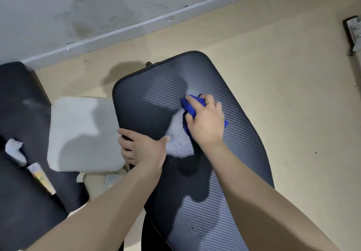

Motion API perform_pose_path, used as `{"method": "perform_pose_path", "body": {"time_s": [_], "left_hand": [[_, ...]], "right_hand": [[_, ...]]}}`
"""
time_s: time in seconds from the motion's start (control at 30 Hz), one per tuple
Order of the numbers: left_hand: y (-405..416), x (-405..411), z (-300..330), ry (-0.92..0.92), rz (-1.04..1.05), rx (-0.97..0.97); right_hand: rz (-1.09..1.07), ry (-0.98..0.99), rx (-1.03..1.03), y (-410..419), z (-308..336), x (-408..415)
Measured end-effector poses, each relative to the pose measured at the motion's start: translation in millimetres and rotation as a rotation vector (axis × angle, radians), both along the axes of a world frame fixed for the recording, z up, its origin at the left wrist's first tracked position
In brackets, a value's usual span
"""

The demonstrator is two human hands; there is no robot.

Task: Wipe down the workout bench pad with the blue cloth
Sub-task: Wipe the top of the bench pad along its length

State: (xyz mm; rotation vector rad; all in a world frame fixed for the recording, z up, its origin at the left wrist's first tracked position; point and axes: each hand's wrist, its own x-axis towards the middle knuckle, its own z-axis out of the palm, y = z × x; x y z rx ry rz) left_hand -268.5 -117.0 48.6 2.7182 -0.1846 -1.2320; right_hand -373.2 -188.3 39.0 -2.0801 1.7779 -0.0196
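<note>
The black ribbed bench pad (154, 98) runs from the middle of the view down to the bottom edge, with wet droplets near its lower part. My right hand (207, 121) presses a bunched blue cloth (190, 107) onto the pad's upper middle; most of the cloth is hidden under the palm and fingers. My left hand (143, 147) grips the pad's left edge, thumb on top and fingers curled under the side.
A white cushioned stool seat (78, 131) stands just left of the pad. A dark surface (17, 172) at far left carries a crumpled white tissue (14, 150) and a small tube (42, 178). Beige floor surrounds the bench; a grey wall and baseboard (117, 33) run behind.
</note>
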Motion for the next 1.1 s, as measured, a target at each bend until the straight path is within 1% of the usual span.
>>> {"method": "perform_pose_path", "body": {"time_s": [0.03, 0.07, 0.1, 0.13, 0.27, 0.3, 0.37, 0.4, 0.43, 0.47, 0.53, 0.57, 0.6, 0.63, 0.77, 0.8, 0.83, 0.87, 0.9, 0.97, 1.0, 1.03, 1.07, 1.1], "left_hand": [[1.9, 3.3, 0.6, 0.031, 0.002, -0.020], [3.4, 7.6, 1.9, 0.068, 0.008, -0.044], [5.2, 12.7, 3.6, 0.101, 0.018, -0.069], [7.8, 17.9, 4.1, 0.122, 0.025, -0.091], [26.7, 38.3, 5.3, 0.129, 0.010, -0.258], [32.3, 42.3, 6.8, 0.149, 0.034, -0.306], [38.3, 50.2, 13.0, 0.246, 0.157, -0.399], [39.2, 54.9, 15.7, 0.303, 0.227, -0.445], [39.0, 60.1, 17.4, 0.347, 0.298, -0.471], [37.8, 65.7, 17.5, 0.382, 0.366, -0.484], [34.5, 78.3, 16.3, 0.435, 0.416, -0.467], [33.3, 83.9, 17.7, 0.458, 0.396, -0.456], [33.7, 89.1, 18.3, 0.476, 0.369, -0.438], [34.7, 93.2, 18.2, 0.497, 0.349, -0.418], [39.5, 103.3, 21.6, 0.601, 0.272, -0.346], [39.7, 104.0, 21.8, 0.618, 0.258, -0.341], [39.9, 104.1, 21.8, 0.616, 0.239, -0.335], [40.1, 103.6, 23.0, 0.609, 0.216, -0.334], [41.2, 103.5, 23.4, 0.610, 0.201, -0.340], [44.3, 104.4, 22.8, 0.629, 0.191, -0.347], [45.3, 106.3, 21.9, 0.641, 0.191, -0.341], [45.2, 108.9, 20.5, 0.647, 0.197, -0.335], [44.5, 112.2, 19.1, 0.646, 0.213, -0.331], [43.5, 114.9, 16.5, 0.643, 0.239, -0.328]], "right_hand": [[-0.132, 0.029, -0.008, -5.8, -3.4, 1.3], [-0.204, 0.050, -0.027, -7.5, -5.7, 6.6], [-0.221, 0.056, -0.045, -4.1, -5.0, 16.5], [-0.181, 0.052, -0.061, 3.2, -2.3, 28.7], [0.145, 0.031, -0.051, 53.3, 0.5, 71.0], [0.215, 0.031, -0.045, 61.5, 3.8, 77.7], [0.351, 0.024, -0.026, 60.5, 6.0, 79.1], [0.382, 0.020, -0.011, 52.2, 7.0, 75.2], [0.356, 0.024, -0.001, 42.0, 8.1, 69.8], [0.268, 0.046, 0.008, 30.8, 7.9, 63.6], [0.011, 0.098, 0.008, 13.8, 4.1, 54.2], [-0.059, 0.117, 0.010, 14.6, 4.0, 55.1], [-0.056, 0.120, 0.004, 21.6, 5.3, 60.6], [0.000, 0.102, 0.011, 33.7, 7.3, 68.9], [0.376, -0.016, 0.072, 94.0, 13.0, 92.6], [0.446, -0.028, 0.075, 95.4, 12.8, 91.8], [0.470, -0.040, 0.080, 88.3, 11.1, 88.4], [0.428, -0.039, 0.086, 76.8, 9.4, 84.9], [0.338, -0.037, 0.080, 63.9, 7.4, 81.6], [0.077, 0.005, 0.037, 40.0, 1.3, 76.3], [-0.013, 0.038, 0.014, 34.8, 0.3, 76.8], [-0.030, 0.067, -0.020, 36.2, -0.2, 80.8], [0.022, 0.086, -0.053, 42.8, 0.2, 86.6], [0.124, 0.091, -0.079, 54.4, -0.1, 92.2]]}}
